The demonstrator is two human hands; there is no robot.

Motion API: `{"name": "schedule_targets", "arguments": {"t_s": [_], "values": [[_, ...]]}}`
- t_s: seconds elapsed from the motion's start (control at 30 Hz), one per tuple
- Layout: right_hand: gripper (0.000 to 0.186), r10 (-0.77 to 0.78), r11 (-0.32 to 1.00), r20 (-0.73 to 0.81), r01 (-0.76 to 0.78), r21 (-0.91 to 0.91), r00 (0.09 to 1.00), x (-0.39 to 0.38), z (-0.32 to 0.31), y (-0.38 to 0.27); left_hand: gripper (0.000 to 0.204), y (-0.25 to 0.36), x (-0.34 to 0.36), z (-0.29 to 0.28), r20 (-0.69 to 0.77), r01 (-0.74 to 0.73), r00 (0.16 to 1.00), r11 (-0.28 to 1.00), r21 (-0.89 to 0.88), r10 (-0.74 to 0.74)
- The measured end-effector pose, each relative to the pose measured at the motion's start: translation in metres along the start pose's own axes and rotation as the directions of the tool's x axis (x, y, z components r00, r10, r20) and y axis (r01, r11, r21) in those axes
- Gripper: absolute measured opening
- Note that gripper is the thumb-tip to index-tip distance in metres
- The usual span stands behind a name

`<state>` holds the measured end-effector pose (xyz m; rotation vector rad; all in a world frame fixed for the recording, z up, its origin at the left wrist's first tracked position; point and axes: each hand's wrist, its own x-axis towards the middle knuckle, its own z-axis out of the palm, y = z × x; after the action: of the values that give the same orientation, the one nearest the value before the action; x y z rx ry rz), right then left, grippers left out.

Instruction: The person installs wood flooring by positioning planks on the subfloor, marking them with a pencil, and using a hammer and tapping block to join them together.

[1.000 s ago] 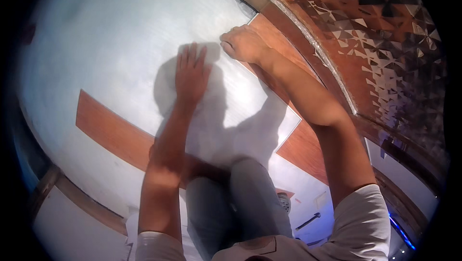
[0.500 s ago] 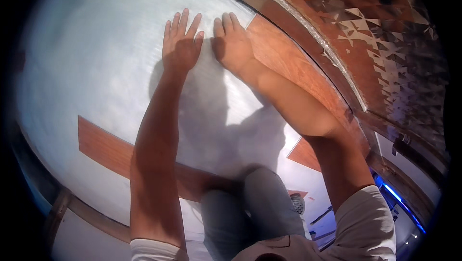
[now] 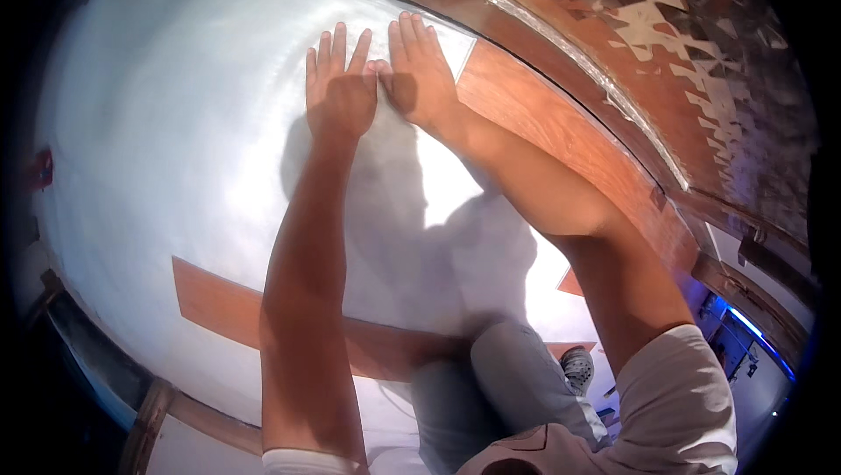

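White surface [image 3: 166, 142]; fingers [image 3: 338, 50] seemingly flat atop

Head camera: 1 view, from the left of 2 fisheye cameras worn side by side on the person's head.
Facing: steeply down and forward, over the pale cloth shirt [image 3: 565, 453] and grey trousers [image 3: 526, 365], both nearest the lens.
Hands: the bare left hand [image 3: 342, 103] and bare right hand [image 3: 425, 85] show far from the lens, at the ends of 2 foreshortened arms.
White surface: this broad, smooth, white sheet-like surface [image 3: 175, 116] spans middle and left.
Right side: the brown, pale-triangle-patterned surface [image 3: 692, 46] runs toward the rim.
Rim: black surround; straight edges bow.
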<state>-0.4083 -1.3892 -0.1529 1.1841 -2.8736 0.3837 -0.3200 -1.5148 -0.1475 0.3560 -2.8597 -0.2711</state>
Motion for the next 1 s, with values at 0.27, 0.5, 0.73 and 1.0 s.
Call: {"name": "schedule_targets", "arguments": {"t_s": [0.27,0.5,0.73,1.0], "values": [[0.059,-0.109,0.989,-0.033,0.112,0.096,0.994,0.034,-0.002,0.017,0.050,0.000,0.016,0.001,0.048,-0.006,0.999,1.000,0.029,0.005],[0.050,-0.211,0.962,-0.038,0.214,0.167,0.977,0.061,-0.003,0.028,0.052,-0.009,0.018,-0.001,0.036,-0.003,0.999,0.991,-0.136,0.008],[0.053,-0.245,0.946,-0.014,0.243,0.215,0.969,0.064,-0.022,0.025,0.057,-0.094,0.045,-0.011,-0.035,0.136,0.990,0.990,0.035,-0.135],[0.058,-0.307,0.935,0.045,0.292,0.203,0.951,0.071,-0.030,0.016,0.054,-0.104,0.098,-0.001,-0.062,0.051,0.997,0.998,0.020,-0.050]]}}
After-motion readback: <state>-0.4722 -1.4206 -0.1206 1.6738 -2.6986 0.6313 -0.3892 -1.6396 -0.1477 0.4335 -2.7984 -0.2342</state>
